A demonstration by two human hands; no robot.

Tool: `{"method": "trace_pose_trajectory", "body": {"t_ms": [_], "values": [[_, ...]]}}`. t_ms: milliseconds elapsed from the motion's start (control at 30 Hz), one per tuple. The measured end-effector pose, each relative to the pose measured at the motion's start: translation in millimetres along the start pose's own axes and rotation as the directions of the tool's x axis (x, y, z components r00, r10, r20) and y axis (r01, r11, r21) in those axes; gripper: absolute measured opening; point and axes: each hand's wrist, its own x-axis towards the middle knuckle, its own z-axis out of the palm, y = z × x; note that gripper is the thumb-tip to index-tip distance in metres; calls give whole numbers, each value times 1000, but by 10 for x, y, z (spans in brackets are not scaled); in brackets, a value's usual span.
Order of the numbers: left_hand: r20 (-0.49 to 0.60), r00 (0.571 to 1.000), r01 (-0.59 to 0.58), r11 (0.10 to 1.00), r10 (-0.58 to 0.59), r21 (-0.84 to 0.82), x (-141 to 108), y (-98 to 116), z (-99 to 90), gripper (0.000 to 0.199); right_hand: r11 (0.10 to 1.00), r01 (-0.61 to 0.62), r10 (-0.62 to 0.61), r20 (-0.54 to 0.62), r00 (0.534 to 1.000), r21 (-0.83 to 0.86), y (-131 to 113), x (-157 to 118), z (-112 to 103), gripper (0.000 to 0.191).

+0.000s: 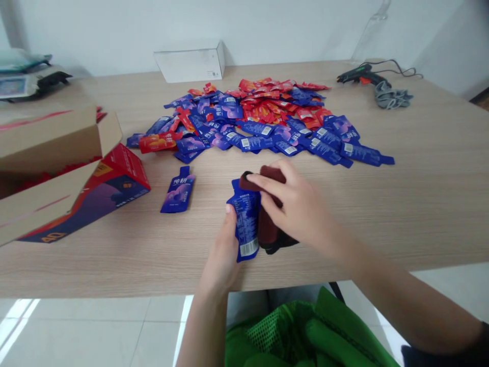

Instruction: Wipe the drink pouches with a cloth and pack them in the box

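My left hand [223, 244] grips a blue spouted pouch [246, 219] near the table's front edge, thumb along its left side. The pouch's printed back with a barcode faces up. In my right hand [296, 204] is a dark brown cloth [269, 224], bunched up, with a folded part pressed near the pouch's upper end. A second blue pouch [179, 191] lies flat on the table, left of my hands, apart from the others. Beyond my hands spreads a heap of blue pouches [254, 142] and red pouches [267, 109].
An open carton [126, 176] with raised flaps stands at left, red packets inside. At the back are a white box [191, 63], a glue gun [361, 75] with its cord, and a grey cloth [391, 96]. A device [23, 84] sits at the far left.
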Motion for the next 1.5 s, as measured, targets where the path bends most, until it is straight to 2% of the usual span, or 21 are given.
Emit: {"method": "trace_pose_trajectory", "body": {"t_ms": [100,167,300,400,467,567,667,733,800,900,967,1067,1133,1200,1267,1333,1400,1500], "values": [[14,997,81,994,-80,-78,20,62,13,50,998,-25,31,-119,992,53,49,-19,-113,37],[42,996,82,988,-77,-133,39,104,68,47,997,15,-4,-134,991,82,-40,-36,-152,38],[-22,999,-42,981,38,-189,97,174,220,38,987,133,-132,-15,991,90,-255,-88,35,46],[-64,996,-77,975,64,-210,138,193,267,37,977,182,-190,74,979,108,-248,-196,237,55],[-72,995,-84,971,69,-224,144,200,250,41,967,209,-226,106,968,146,-192,-307,284,54],[-17,998,-63,976,60,-208,123,229,191,46,953,229,-263,160,952,200,-125,-457,183,51],[32,999,-21,980,28,-198,95,260,150,49,937,175,-254,242,936,303,-99,-446,-39,45],[-3,999,-42,976,43,-212,86,256,158,49,926,117,-196,193,962,358,-96,-321,-164,44],[-69,996,-74,968,59,-240,81,236,197,44,942,76,-110,88,990,328,-106,-151,-206,46],[-109,991,-100,952,71,-291,81,212,273,37,971,78,-90,43,995,227,-149,24,-86,49],[-83,992,-112,945,91,-307,88,216,290,40,972,133,-152,89,984,191,-185,2,49,46],[-52,995,-95,956,84,-278,110,235,239,45,970,196,-220,169,961,143,-206,-196,146,45],[-38,998,-61,967,53,-249,126,248,189,46,967,176,-217,236,947,183,-187,-327,91,44],[-37,998,-54,970,46,-238,133,265,168,48,949,93,-181,281,942,300,-164,-376,-21,42],[-41,999,-37,972,29,-230,126,291,191,50,907,22,-135,239,962,421,-171,-339,-118,41],[-25,999,14,977,-19,-212,104,323,241,56,884,26,-100,133,986,467,-219,-266,-145,41],[17,997,81,979,-79,-185,79,353,279,64,906,106,-149,73,986,409,-282,-226,-94,43],[12,1000,12,983,-10,-183,70,383,254,57,940,210,-252,132,959,270,-317,-292,16,43]]}}
